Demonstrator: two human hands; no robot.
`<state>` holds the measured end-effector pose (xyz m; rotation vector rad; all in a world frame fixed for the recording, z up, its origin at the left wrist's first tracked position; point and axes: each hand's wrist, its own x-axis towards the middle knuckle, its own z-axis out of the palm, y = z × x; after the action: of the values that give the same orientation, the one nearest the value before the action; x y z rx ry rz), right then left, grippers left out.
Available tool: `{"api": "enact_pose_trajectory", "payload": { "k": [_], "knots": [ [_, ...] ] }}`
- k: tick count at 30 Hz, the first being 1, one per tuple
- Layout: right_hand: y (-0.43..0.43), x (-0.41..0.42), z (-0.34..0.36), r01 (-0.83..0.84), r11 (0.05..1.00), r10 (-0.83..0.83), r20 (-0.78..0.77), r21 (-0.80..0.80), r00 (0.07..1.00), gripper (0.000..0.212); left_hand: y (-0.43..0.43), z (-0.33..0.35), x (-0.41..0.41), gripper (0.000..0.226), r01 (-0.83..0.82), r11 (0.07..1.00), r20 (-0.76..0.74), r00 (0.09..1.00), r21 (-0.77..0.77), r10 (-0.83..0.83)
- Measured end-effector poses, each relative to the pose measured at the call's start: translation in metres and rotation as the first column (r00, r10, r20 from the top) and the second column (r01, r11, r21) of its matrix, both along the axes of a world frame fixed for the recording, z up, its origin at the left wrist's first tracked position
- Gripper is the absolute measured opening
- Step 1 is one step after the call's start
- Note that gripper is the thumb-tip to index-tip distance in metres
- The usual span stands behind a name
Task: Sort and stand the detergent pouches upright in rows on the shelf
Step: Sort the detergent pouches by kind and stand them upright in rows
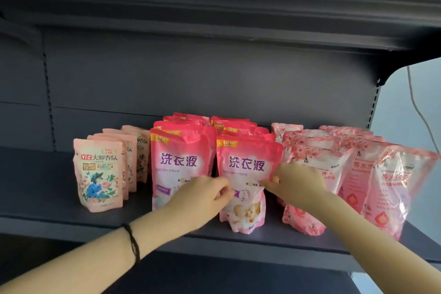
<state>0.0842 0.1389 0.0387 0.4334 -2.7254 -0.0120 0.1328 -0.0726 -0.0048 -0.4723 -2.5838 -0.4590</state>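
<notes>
Pinching front pink pouch by both side edges, left hand and right hand steadied it upright, likely squaring its row.

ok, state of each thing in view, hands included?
front bright pink pouch: upright, held at both sides.
left hand: pinches that pouch's left edge.
right hand: grips its right edge, thumb on the front.
pale pink pouch row: upright.
left bright pink row: upright.
floral pouches: front ones tilted.
</notes>
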Motion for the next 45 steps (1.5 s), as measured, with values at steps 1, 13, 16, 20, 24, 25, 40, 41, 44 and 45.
{"api": "enact_pose_trajectory", "payload": {
  "k": [1,13,16,20,24,25,40,41,44,45],
  "knots": [
    [0.0,0.001,0.002,-0.009,1.0,0.009,0.008,0.024,1.0,0.045,0.001,0.005,-0.001,0.026,-0.001,0.999,-0.026,1.0,-0.032,0.001],
    [-0.006,0.019,0.058,-0.395,0.88,0.421,-0.048,0.263,0.906,0.019,-0.029,0.083,0.027,0.04,-0.024,0.843,-0.276,0.95,-0.537,-0.148],
    [-0.021,0.019,0.093,-0.465,0.812,0.507,-0.032,0.353,0.862,0.02,-0.066,0.122,0.022,0.042,-0.091,0.768,-0.322,0.934,-0.634,-0.155],
    [-0.058,0.001,0.129,-0.462,0.774,0.526,-0.035,0.434,0.849,0.018,-0.112,0.161,-0.005,0.04,-0.144,0.699,-0.259,0.964,-0.7,-0.06],
    [-0.104,-0.035,0.148,-0.429,0.777,0.496,-0.028,0.46,0.868,0.024,-0.151,0.175,-0.042,0.034,-0.201,0.673,-0.239,0.97,-0.712,0.037],
    [-0.115,-0.045,0.15,-0.419,0.78,0.488,-0.032,0.465,0.872,0.025,-0.16,0.174,-0.051,0.034,-0.201,0.675,-0.229,0.972,-0.71,0.049],
    [-0.187,-0.169,0.16,-0.375,0.793,0.39,0.072,0.481,0.918,0.027,-0.216,0.183,-0.187,0.023,-0.042,0.749,-0.112,0.993,-0.661,-0.043],
    [-0.189,-0.177,0.159,-0.373,0.79,0.387,0.076,0.486,0.919,0.027,-0.215,0.184,-0.197,0.024,-0.029,0.765,-0.089,0.995,-0.643,-0.037],
    [-0.198,-0.197,0.159,-0.392,0.789,0.377,0.13,0.474,0.917,0.028,-0.21,0.183,-0.221,0.026,0.023,0.829,0.0,1.0,-0.558,-0.028],
    [-0.201,-0.202,0.158,-0.407,0.791,0.377,0.161,0.457,0.912,0.029,-0.209,0.181,-0.227,0.027,0.044,0.848,0.034,0.999,-0.529,-0.03]
  ]
}}
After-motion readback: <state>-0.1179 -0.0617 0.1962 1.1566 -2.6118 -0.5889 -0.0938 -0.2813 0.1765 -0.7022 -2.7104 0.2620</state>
